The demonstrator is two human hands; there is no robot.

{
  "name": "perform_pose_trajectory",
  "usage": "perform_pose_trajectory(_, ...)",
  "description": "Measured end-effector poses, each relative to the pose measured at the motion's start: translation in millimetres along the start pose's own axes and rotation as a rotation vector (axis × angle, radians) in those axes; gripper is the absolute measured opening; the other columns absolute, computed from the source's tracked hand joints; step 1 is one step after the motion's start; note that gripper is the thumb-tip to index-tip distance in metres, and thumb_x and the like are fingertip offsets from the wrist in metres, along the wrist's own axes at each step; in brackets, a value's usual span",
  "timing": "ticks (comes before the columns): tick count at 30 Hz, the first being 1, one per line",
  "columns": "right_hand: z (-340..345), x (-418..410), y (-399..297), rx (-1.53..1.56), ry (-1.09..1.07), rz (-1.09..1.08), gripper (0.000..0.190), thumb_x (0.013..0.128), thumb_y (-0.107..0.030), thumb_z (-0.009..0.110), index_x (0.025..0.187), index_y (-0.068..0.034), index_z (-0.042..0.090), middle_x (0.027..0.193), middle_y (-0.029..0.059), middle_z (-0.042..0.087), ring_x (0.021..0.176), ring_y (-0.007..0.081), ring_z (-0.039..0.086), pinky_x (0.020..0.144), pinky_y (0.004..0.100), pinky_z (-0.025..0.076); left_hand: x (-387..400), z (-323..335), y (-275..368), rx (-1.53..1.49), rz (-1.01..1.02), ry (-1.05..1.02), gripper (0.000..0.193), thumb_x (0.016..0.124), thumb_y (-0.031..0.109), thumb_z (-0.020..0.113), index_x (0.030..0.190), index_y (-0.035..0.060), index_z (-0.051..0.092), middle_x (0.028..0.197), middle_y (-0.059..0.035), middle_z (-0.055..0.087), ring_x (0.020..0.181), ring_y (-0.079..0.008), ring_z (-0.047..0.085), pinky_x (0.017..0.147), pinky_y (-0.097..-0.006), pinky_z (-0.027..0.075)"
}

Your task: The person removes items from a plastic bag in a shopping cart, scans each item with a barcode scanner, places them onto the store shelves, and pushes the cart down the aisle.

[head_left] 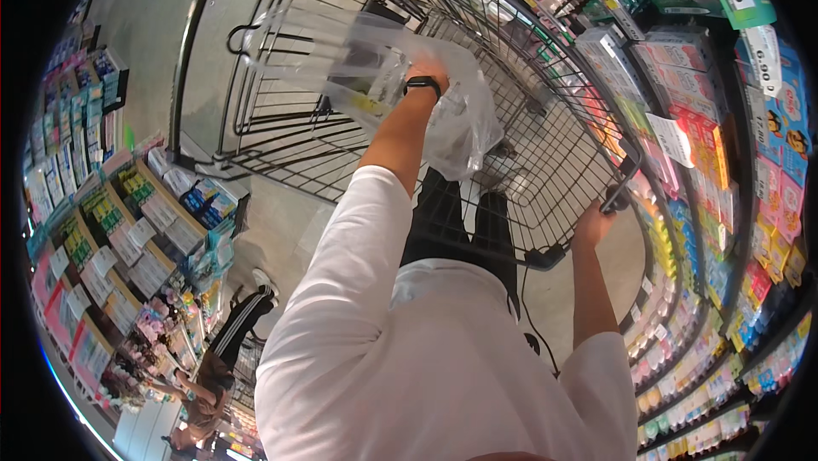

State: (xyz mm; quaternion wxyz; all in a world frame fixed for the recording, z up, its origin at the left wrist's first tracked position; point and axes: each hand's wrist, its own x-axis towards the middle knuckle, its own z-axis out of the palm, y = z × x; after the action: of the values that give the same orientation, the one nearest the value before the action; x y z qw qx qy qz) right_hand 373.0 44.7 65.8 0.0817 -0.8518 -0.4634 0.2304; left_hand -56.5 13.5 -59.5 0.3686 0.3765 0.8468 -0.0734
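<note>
My left hand [429,68], wearing a black wristband, is blurred among the folds of a clear plastic bag [463,135]. It grips the bag over the basket of a wire shopping cart [549,173], though its fingertips are hard to make out. Through the plastic, packaged goods with a yellow-green patch [364,103] show indistinctly. My right hand [593,224] is closed around the dark handle end [617,198] at the cart's right corner.
Shelves of packaged goods [696,135] with price tags curve close along the right. On the left stand more display shelves [121,224]. Another person [214,375] in striped trousers is at the lower left. A dark cable [533,327] hangs near my right side.
</note>
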Motion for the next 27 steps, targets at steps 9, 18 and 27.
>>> perform_pose_trajectory(9, 2.7, 0.9, 14.7, 0.022, -0.003, -0.046, 0.049, 0.087, -0.029, 0.061, 0.122, 0.004, 0.051, 0.106, 0.0224, 0.062, 0.098, 0.0395, 0.058, 0.088, 0.0462, 0.043, 40.1, 59.7, -5.8, 0.044, 0.037, 0.007, 0.054, 0.094, 0.036, 0.047, 0.139, 0.0063, 0.047, 0.146, -0.0201, 0.044, 0.135, -0.0343, 0.044, 0.11, -0.048, 0.037)
perform_pose_trajectory(18, 1.9, 2.9, 27.5, 0.106, -0.072, 0.021, 0.041, 0.088, -0.025, 0.06, 0.117, 0.003, 0.052, 0.095, 0.0186, 0.06, 0.088, 0.0339, 0.057, 0.083, 0.0431, 0.044, 57.7, 76.0, -1.6, -0.121, -0.039, 0.166, 0.06, 0.09, 0.04, 0.055, 0.137, 0.0038, 0.05, 0.142, -0.0206, 0.048, 0.132, -0.035, 0.046, 0.111, -0.0455, 0.036)
perform_pose_trajectory(27, -0.5, -1.3, 18.6, 0.118, -0.05, 0.056, 0.041, 0.088, -0.021, 0.059, 0.12, 0.002, 0.051, 0.086, 0.0122, 0.059, 0.076, 0.0267, 0.055, 0.074, 0.0404, 0.045, 86.4, 112.9, -20.4, -0.035, -0.122, 0.207, 0.044, 0.098, 0.032, 0.045, 0.134, 0.007, 0.054, 0.14, -0.0195, 0.052, 0.128, -0.0353, 0.05, 0.107, -0.0478, 0.04)
